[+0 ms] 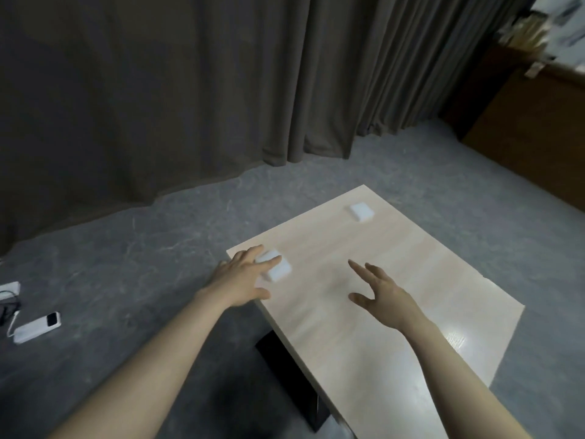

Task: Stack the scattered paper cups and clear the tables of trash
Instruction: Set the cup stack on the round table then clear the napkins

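— Nearest us, what are the two forearms doing?

— Both reach forward over the near end of the pale wooden table. Its dark base shows under the near edge, and the grey floor runs round it.

— And the hands themselves?

— Right hand hovers above the bare tabletop, fingers spread and loose, holding nothing. Left hand is at the table's left corner with its fingers laid over a small white object. Those fingers look straight, not curled round it, so I'd call that touching, not yet a grasp.

— Is that object a cup?

— I cannot tell. It is blurred and reads as a squat white block, perhaps a crushed cup or a wad of trash. It sits on the table right by the left edge.

— Anything farther on?

— A second white piece lies near the far corner, well apart from both hands. On the floor to the left are a white device and some cables, and beyond everything hangs a dark curtain.

— So which step is this?

— My guess: picking up the first of the table's leftovers. Next, the left fingers need to close round that white piece and lift it without nudging it off the edge, while the free right hand could go on to the far one.
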